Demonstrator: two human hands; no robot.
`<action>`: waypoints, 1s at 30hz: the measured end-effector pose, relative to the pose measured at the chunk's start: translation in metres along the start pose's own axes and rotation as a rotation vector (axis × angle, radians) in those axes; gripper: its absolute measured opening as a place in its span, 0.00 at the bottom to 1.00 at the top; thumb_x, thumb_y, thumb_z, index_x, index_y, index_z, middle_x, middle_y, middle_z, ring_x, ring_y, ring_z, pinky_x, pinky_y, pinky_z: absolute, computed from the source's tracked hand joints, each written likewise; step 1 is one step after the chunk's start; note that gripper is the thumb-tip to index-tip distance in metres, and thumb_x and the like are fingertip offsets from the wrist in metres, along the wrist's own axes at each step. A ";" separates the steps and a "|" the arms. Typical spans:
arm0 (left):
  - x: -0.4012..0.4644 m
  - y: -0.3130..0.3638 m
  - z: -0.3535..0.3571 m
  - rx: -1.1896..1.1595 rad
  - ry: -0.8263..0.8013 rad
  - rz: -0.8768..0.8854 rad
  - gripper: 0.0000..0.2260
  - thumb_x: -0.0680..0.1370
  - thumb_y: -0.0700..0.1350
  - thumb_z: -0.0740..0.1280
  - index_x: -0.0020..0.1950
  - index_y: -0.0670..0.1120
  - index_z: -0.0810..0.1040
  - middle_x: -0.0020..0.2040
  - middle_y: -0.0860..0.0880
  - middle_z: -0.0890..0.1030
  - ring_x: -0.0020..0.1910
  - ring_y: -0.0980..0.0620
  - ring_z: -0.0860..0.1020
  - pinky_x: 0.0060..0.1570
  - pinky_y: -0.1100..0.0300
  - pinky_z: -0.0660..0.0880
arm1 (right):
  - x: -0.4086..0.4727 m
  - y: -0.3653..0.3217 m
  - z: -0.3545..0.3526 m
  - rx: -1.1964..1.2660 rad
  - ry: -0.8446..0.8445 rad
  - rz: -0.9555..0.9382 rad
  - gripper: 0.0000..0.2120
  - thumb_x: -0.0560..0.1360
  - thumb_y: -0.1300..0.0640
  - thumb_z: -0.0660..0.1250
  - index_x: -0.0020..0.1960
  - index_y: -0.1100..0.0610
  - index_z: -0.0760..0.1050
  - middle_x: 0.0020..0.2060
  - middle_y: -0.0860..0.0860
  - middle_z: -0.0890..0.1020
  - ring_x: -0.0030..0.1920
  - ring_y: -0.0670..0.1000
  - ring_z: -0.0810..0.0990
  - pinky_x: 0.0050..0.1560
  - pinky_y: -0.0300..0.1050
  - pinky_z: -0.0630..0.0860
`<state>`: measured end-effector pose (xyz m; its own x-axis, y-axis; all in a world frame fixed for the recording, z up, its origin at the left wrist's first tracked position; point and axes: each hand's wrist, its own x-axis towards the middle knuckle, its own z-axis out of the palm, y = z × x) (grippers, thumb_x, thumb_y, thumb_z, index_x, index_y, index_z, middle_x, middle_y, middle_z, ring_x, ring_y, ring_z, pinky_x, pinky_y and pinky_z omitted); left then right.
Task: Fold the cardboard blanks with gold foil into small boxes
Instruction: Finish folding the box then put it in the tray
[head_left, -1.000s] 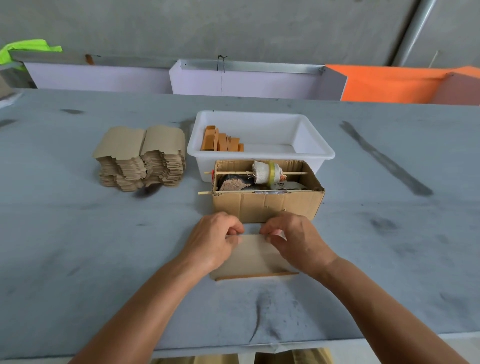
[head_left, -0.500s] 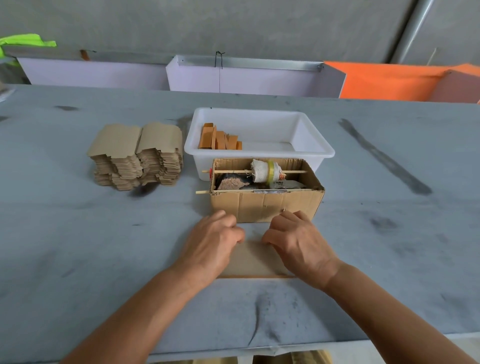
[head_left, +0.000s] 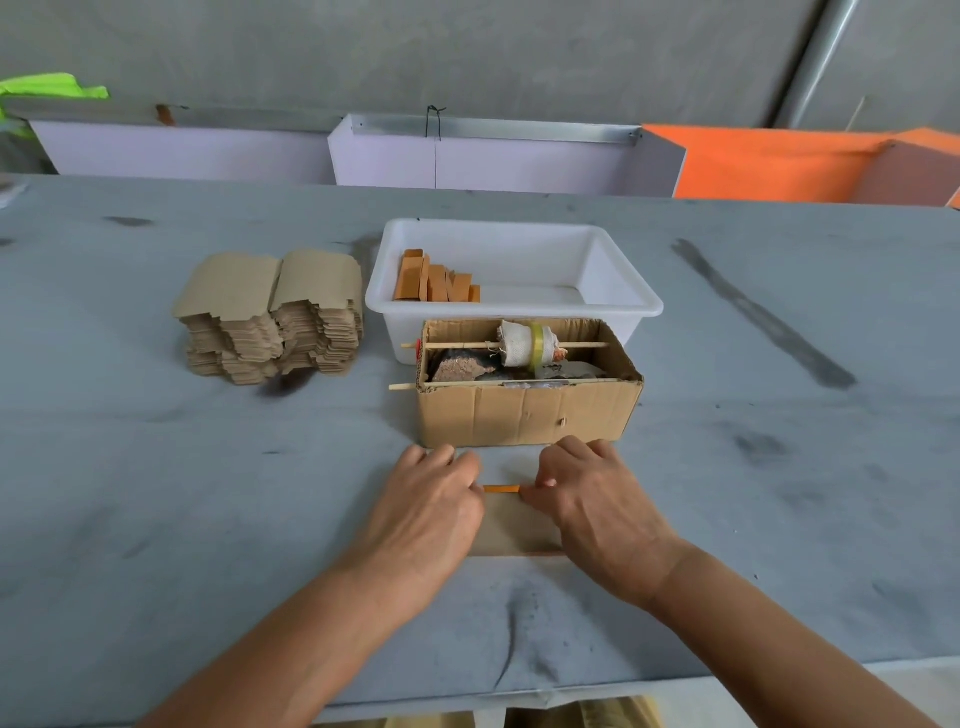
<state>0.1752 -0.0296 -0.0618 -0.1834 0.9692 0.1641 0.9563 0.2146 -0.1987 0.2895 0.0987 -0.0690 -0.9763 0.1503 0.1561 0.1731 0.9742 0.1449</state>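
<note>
The cardboard blank (head_left: 511, 525) lies flat on the table (head_left: 208, 493), plain brown, with a thin orange-gold far edge; left hand (head_left: 431, 512) and right hand (head_left: 597, 506) pinch that edge with curled fingers.

A: Both hands down on the blank (head_left: 511, 525), left hand (head_left: 428, 514) and right hand (head_left: 597, 506) pinching its far edge.

B: Stack (head_left: 270, 317) left, tub (head_left: 623, 291) behind, on the bench (head_left: 156, 493).

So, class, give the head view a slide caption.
Both hands, left and right, press a cardboard blank flat before the open carton.
</note>
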 end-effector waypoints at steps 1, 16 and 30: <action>0.000 0.004 -0.001 0.002 -0.016 -0.024 0.12 0.53 0.42 0.81 0.24 0.48 0.78 0.27 0.53 0.74 0.28 0.52 0.75 0.28 0.62 0.68 | 0.001 -0.002 0.003 0.004 -0.035 0.019 0.12 0.73 0.65 0.61 0.49 0.54 0.80 0.44 0.53 0.77 0.47 0.54 0.73 0.45 0.46 0.69; 0.004 0.018 0.008 -0.010 0.036 -0.234 0.07 0.68 0.43 0.70 0.45 0.48 0.83 0.42 0.49 0.74 0.43 0.48 0.75 0.40 0.55 0.68 | -0.002 -0.013 0.003 0.004 0.031 0.135 0.11 0.62 0.61 0.67 0.42 0.50 0.81 0.37 0.49 0.77 0.39 0.52 0.76 0.36 0.45 0.70; -0.015 0.002 0.019 -0.300 0.012 -0.290 0.11 0.70 0.40 0.68 0.51 0.50 0.80 0.49 0.55 0.75 0.48 0.52 0.74 0.46 0.58 0.70 | -0.023 0.004 0.019 0.197 0.287 0.227 0.12 0.59 0.69 0.68 0.36 0.54 0.81 0.34 0.47 0.80 0.39 0.53 0.80 0.35 0.46 0.74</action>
<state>0.1758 -0.0419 -0.0828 -0.4538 0.8720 0.1833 0.8897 0.4320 0.1477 0.3105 0.1028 -0.0908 -0.8355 0.3387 0.4326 0.3242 0.9396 -0.1095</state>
